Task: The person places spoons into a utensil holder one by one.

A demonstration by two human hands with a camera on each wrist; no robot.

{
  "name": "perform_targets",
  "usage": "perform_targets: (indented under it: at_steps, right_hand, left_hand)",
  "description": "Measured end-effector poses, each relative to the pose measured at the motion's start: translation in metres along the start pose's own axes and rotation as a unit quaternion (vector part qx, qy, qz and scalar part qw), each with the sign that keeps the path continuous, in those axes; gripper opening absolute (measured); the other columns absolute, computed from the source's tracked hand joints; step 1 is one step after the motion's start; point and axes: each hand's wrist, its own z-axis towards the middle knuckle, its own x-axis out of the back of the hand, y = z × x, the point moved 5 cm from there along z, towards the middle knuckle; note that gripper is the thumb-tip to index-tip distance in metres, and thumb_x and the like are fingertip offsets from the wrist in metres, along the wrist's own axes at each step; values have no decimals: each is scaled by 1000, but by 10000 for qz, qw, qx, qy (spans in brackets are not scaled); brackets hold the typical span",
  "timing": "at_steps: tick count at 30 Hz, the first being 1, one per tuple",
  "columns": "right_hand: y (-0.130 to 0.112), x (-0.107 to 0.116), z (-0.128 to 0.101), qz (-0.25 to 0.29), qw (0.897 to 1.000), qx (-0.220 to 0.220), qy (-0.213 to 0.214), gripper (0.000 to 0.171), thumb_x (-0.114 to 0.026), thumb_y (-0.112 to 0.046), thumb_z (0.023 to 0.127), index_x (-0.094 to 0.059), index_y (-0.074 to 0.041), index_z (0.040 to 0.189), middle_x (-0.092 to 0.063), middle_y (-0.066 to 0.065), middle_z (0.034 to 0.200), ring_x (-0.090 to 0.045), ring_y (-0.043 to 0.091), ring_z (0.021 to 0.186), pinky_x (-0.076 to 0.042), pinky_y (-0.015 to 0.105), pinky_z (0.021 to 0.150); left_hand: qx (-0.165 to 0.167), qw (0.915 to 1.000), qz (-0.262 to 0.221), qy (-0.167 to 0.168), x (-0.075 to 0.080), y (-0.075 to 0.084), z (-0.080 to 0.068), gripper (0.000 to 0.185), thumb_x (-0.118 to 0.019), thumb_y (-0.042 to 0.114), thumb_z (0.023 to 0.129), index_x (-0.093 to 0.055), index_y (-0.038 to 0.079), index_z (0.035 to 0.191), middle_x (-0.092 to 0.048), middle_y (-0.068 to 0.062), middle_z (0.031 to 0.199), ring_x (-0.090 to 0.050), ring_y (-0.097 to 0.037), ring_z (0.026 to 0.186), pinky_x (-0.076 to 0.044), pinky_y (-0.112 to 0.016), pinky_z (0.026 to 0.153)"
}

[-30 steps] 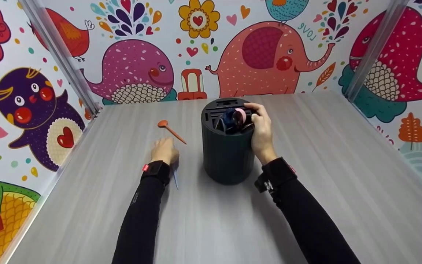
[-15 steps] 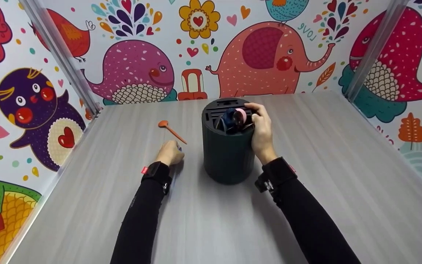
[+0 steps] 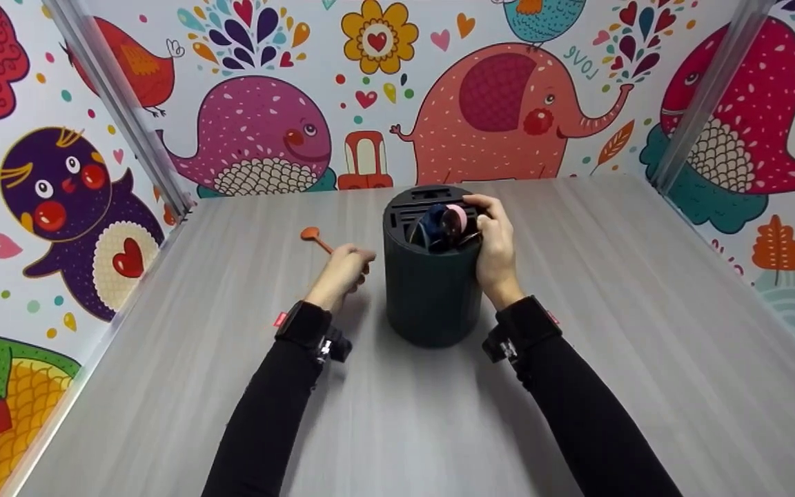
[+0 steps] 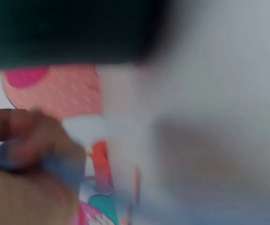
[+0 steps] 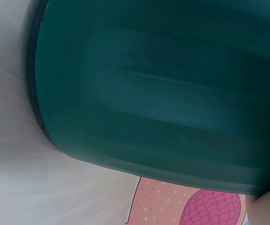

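Note:
A dark green round holder stands mid-table, with slots in its top and a dark blue and a pink utensil head sticking out. My right hand grips the holder's upper right side; the right wrist view is filled by the holder's wall. My left hand hovers just left of the holder, fingers curled. In the blurred left wrist view those fingers pinch a thin blue utensil. An orange spoon lies on the table behind the left hand, its handle partly hidden.
The grey wood-grain table is walled by colourful cartoon-animal panels on three sides, with metal posts at the back corners.
My left hand closed on the blue utensil that lay on the table, lifted it and moved right and forward toward the holder. The right hand stayed on the holder.

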Motion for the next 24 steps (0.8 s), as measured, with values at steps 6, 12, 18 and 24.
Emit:
perform_targets:
  at_steps: [6,12,18,24]
  right_hand:
    - [0,0,-1,-78,10000,-36,-13,44,-37,-11,90,-61,7,123,-62,19,122,-58,21,108,-42,31,97]
    - [-1,0,-1,-117,9999,-49,-14,43,-36,-10,91,-61,6,123,-61,19,123,-56,21,110,-41,30,97]
    - [0,0,0,20,10000,-34,1,44,-38,-12,89,-61,6,122,-63,18,121,-59,22,108,-43,32,97]
    - [1,0,0,-8,10000,28,8,45,-38,-12,88,-61,7,122,-63,18,119,-58,22,108,-43,31,97]
  left_hand:
    - [-311,9993,-142,170,-12,33,-10,31,-58,25,98,-49,10,71,-39,3,61,-30,-9,48,-23,-23,46]
    - [-876,9917,-891,312,-12,58,-21,41,-59,26,103,-45,11,68,-35,4,59,-27,-7,44,-21,-22,45]
    - [-1336,9792,-1510,222,-12,82,-34,39,-60,22,103,-44,12,69,-33,7,57,-25,-5,44,-20,-20,44]
    - [-1818,9684,-1686,257,-13,106,-43,37,-61,20,103,-46,13,70,-32,7,55,-23,-4,43,-18,-20,43]
